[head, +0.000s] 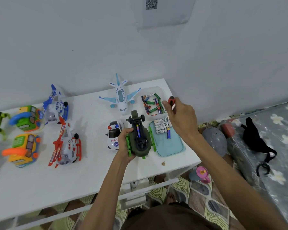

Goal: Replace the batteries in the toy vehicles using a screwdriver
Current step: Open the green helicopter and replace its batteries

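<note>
An olive-green toy helicopter [138,138] lies upside down near the table's right front, its battery bay open with a blue battery inside. My left hand [123,143] grips its left side. My right hand [179,118] is raised above the right of the toy, closed around a screwdriver [171,101] with a red and black handle, shaft pointing down. A light blue lid [170,146] beside the helicopter carries several white batteries [160,126] and one blue battery [168,133]. A clear tub [152,103] behind it holds several mixed batteries.
On the white table [90,171] stand a police car [113,135], a white-blue airplane [120,97], blue [56,105] and red [66,145] helicopters, and green [27,118] and yellow [23,150] toys at the left. A wall rises behind. A bed lies at the right.
</note>
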`<state>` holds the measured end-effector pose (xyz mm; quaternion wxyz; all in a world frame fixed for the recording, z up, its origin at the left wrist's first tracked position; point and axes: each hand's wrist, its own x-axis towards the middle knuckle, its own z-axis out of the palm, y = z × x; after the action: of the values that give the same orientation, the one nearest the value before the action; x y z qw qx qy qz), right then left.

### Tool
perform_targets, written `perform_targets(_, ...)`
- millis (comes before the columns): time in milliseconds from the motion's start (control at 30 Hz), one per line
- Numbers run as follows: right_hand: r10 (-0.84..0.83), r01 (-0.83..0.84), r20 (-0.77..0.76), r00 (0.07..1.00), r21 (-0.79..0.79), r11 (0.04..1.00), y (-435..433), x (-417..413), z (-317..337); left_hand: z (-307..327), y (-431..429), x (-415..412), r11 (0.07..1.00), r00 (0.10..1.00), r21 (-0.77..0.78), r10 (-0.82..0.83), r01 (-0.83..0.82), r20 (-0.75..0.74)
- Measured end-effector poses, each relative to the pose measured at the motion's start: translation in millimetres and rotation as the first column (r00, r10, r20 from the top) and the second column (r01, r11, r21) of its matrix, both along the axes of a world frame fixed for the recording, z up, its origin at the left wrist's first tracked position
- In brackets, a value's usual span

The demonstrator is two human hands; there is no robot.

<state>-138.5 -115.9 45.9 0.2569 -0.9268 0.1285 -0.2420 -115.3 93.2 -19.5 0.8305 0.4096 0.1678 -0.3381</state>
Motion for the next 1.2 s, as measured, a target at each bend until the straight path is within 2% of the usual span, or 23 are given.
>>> perform_targets(100,0.066,-0.073,0.101,0.993,0.064,0.995,20,2,18,1,0,4,1.000,1.000,0.016,0.003,-0.003,0.010)
perform_targets(200,0.114,-0.181,0.234,0.965,0.286,0.941,41,-4,31,5,0,7,1.000,1.000,0.016,0.006,-0.006,0.008)
perform_targets(267,0.153,-0.260,0.296,0.943,0.363,0.895,50,-9,33,9,-1,8,1.000,1.000,0.010,0.014,-0.014,0.004)
perform_targets(400,0.286,-0.355,0.270,0.919,0.257,0.899,59,-9,22,12,1,11,1.000,1.000,0.005,0.009,-0.009,0.017)
perform_targets(500,0.332,-0.373,0.241,0.912,0.153,0.915,61,-6,14,12,1,12,1.000,1.000,0.008,-0.002,0.002,0.031)
perform_targets(700,0.403,-0.422,0.213,0.890,0.049,0.905,61,-6,9,8,3,11,1.000,0.999,0.005,-0.018,0.018,0.033)
perform_targets(867,0.394,-0.411,0.165,0.904,0.086,0.907,63,6,26,5,5,8,0.998,0.998,-0.019,-0.064,0.064,0.027)
perform_targets(1033,0.370,-0.382,0.158,0.916,0.052,0.923,71,19,33,6,0,8,0.999,0.999,-0.042,-0.032,0.033,0.015)
perform_targets(1200,0.338,-0.357,0.121,0.933,0.201,0.912,65,27,24,-2,3,4,0.998,0.999,-0.042,-0.039,0.038,-0.012)
